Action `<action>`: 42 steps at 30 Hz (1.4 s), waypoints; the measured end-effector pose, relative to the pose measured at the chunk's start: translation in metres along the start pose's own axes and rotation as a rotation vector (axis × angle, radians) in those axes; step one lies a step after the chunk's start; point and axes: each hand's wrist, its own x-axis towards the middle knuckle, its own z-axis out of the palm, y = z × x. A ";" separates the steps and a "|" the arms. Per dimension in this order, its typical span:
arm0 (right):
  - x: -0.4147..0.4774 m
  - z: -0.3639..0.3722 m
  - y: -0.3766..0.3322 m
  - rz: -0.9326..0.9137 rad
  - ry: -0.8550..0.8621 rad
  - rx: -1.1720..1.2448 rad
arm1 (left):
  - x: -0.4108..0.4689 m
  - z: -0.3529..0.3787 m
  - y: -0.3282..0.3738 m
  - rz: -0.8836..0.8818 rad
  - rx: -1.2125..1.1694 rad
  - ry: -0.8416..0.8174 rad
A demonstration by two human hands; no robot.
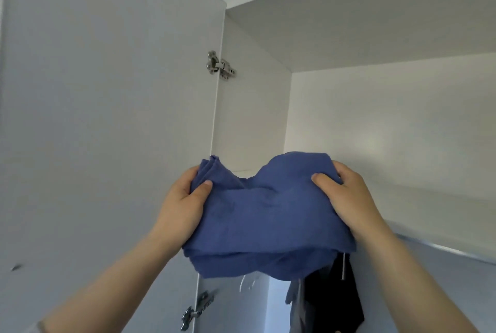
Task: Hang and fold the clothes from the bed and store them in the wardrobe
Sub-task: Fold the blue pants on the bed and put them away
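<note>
open white wardrobe, upper compartment in view. wardrobe door swung out at left. shelf edge running across at right, below that compartment.

folded blue garment raised in front of the upper compartment at about shelf level, not yet set down. far edge near or over the shelf lip; cannot tell which. judged light, soft and limp: 2 or more layers, dipping in the middle between the grips, lowest layer drooping loose underneath. not fragile, and probably not slippery, going by the matte weave.

dark clothes hanging below the shelf, partly hidden by the blue bundle.

left hand closed round the left end, thumb on top, fingers underneath and out of sight. right hand likewise round the right end, thumb pressed on top. best hold judged as is: both ends, palms under, to keep the fold. likely risk: layers sliding apart if released at 1 end first.

upper hinge and lower hinge on the door edge, both metal.
</note>
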 end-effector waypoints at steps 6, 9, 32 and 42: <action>0.068 -0.004 0.019 -0.031 0.058 -0.047 | 0.080 0.038 -0.020 0.082 -0.078 -0.016; 0.091 -0.005 0.025 -0.031 0.074 -0.095 | 0.112 0.054 -0.034 0.115 -0.119 -0.058; 0.228 -0.041 0.079 -0.077 0.164 -0.302 | 0.248 0.165 -0.050 0.192 -0.250 -0.018; 0.228 -0.091 0.151 0.563 -0.243 -0.969 | 0.204 0.178 -0.087 -0.416 -0.249 -0.619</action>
